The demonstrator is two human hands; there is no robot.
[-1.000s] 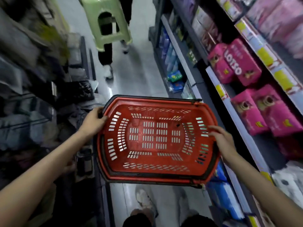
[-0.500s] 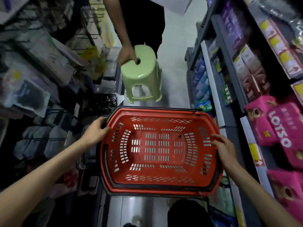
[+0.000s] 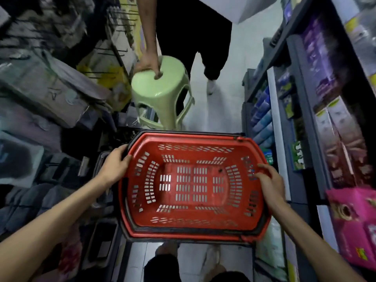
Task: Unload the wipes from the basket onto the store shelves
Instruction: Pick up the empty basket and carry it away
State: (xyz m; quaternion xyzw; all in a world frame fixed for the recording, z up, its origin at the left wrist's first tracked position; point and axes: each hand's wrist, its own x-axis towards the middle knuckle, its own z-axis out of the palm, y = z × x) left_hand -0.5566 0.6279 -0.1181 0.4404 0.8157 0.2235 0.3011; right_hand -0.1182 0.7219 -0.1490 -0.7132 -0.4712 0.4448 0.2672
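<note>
A red plastic basket (image 3: pixel 195 226) with slotted walls is held level in front of me over the aisle floor. Nothing lies inside it. My left hand (image 3: pixel 115 164) grips its left rim and my right hand (image 3: pixel 269 183) grips its right rim. Pink wipe packs (image 3: pixel 354 224) stand on the store shelves (image 3: pixel 284 139) to the right, at the lower right of the view.
Another person (image 3: pixel 191 31) in dark clothes stands ahead in the narrow aisle, one hand on a light green plastic stool (image 3: pixel 160 92). Shelves with purple, blue and green packs line the right side. Hanging goods and grey packs crowd the left side.
The view has tilted up along the aisle. The person with the green stool has come closer to the basket. Both my hands have kept their grip on the basket rims.
</note>
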